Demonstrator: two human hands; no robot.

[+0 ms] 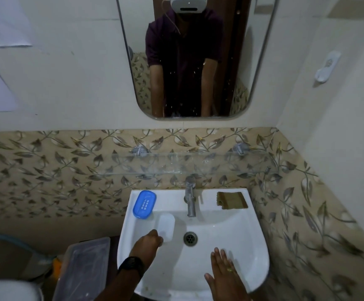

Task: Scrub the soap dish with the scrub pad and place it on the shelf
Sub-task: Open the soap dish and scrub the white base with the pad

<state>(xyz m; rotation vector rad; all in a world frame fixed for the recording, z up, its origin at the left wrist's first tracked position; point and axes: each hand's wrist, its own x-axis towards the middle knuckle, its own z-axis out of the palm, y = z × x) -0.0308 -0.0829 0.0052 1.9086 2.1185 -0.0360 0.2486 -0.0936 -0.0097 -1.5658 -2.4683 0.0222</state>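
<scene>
Scrub pad (pixel 231 200) sits far right by the tap (pixel 190 196), nearest the empty, flat-open right hand (pixel 224 272); left hand (pixel 149 241) pinches the white dish tray (pixel 166 227).

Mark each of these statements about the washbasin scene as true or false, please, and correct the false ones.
1. The left hand holds the white tray inside the basin. True.
2. The scrub pad is in the right hand. False: it lies on the sink ledge, right of the tap; that hand is open and holds nothing.
3. The blue soap dish sits on the left corner of the sink ledge. True.
4. The blue soap dish is already on the glass shelf. False: nothing stands on the shelf.
</scene>
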